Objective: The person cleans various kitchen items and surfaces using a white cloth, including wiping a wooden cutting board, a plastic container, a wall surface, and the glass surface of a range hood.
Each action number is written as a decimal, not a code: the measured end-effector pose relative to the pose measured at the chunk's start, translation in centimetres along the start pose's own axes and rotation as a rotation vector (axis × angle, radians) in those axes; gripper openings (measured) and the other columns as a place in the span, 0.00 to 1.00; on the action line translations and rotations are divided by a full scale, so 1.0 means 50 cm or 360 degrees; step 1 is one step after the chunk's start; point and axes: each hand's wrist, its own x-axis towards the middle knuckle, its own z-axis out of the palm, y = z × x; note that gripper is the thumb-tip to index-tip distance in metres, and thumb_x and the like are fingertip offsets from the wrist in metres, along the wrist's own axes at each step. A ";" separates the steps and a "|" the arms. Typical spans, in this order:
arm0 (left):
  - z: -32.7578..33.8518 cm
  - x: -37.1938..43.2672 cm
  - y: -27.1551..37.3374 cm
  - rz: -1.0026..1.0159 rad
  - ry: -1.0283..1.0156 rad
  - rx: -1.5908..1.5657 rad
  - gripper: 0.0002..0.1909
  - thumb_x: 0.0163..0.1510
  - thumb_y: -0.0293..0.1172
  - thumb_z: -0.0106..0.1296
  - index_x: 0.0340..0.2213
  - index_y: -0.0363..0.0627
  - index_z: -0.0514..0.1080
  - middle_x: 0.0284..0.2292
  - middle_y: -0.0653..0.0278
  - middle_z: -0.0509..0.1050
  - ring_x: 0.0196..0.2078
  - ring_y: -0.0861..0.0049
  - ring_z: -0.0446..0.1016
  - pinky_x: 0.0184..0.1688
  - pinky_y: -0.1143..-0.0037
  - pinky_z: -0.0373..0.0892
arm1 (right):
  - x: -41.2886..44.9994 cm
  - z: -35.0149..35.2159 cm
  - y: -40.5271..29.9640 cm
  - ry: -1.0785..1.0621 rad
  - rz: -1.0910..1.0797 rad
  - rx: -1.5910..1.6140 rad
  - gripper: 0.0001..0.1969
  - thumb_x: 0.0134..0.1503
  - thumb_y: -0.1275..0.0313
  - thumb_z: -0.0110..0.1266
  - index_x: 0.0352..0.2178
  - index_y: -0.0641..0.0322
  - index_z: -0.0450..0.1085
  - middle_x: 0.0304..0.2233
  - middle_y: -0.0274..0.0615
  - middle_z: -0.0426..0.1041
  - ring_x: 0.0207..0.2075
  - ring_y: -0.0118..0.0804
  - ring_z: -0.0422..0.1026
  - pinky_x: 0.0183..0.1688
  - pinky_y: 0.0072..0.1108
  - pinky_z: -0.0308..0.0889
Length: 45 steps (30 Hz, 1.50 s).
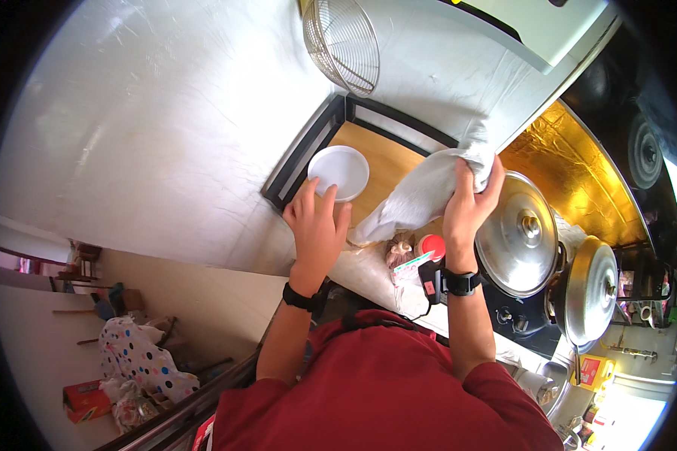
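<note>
My right hand (pixel 474 197) grips the bunched upper end of a white cloth (pixel 429 183), which slants down to the left across a wood-coloured shelf board (pixel 361 141). My left hand (pixel 319 225) has its fingers spread at the near rim of a shallow white bowl (pixel 341 169). Whether the fingertips touch the bowl or hover over it, I cannot tell. The bowl rests in the left corner of the board, inside its black frame (pixel 302 155). Below the cloth, a red-lidded container (pixel 431 247) and a tied bag of brown contents (pixel 400 251) stand close together.
Two metal-lidded pots, one nearer (pixel 513 242) and one farther (pixel 589 293), occupy the black gas stove (pixel 510 318) at right. Gold foil (pixel 575 175) lines the wall behind them. A wire strainer basket (pixel 344 48) hangs above the board.
</note>
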 end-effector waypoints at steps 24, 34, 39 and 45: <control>0.027 0.037 -0.002 0.0130 -0.0004 0.0115 0.17 0.51 0.35 0.51 0.43 0.45 0.73 0.55 0.50 0.65 0.56 0.57 0.67 0.56 0.53 0.59 | 0.124 0.212 0.067 -0.1590 -0.1429 -0.0952 0.23 0.49 0.73 0.57 0.49 0.61 0.69 0.48 0.47 0.70 0.53 0.49 0.67 0.54 0.34 0.63; 0.029 0.032 -0.004 0.0119 0.0026 0.0149 0.18 0.50 0.37 0.53 0.43 0.46 0.73 0.56 0.52 0.65 0.54 0.57 0.68 0.57 0.54 0.59 | 0.120 0.251 0.076 -0.1726 -0.1212 -0.0929 0.17 0.49 0.70 0.57 0.43 0.59 0.70 0.46 0.49 0.72 0.52 0.51 0.68 0.57 0.34 0.63; 0.025 0.030 -0.003 0.0130 0.0033 0.0142 0.17 0.50 0.36 0.54 0.42 0.46 0.73 0.56 0.52 0.65 0.54 0.57 0.68 0.57 0.53 0.58 | 0.110 0.209 0.094 -0.1432 -0.1483 -0.0981 0.18 0.46 0.71 0.59 0.41 0.60 0.70 0.48 0.49 0.70 0.54 0.51 0.67 0.57 0.33 0.63; 0.026 0.029 -0.001 0.0109 0.0099 0.0126 0.17 0.49 0.35 0.54 0.41 0.45 0.73 0.56 0.52 0.65 0.53 0.57 0.68 0.57 0.55 0.58 | 0.111 0.043 0.064 -0.1308 -0.1242 -0.1075 0.20 0.42 0.73 0.61 0.40 0.61 0.71 0.45 0.51 0.71 0.52 0.54 0.68 0.54 0.35 0.65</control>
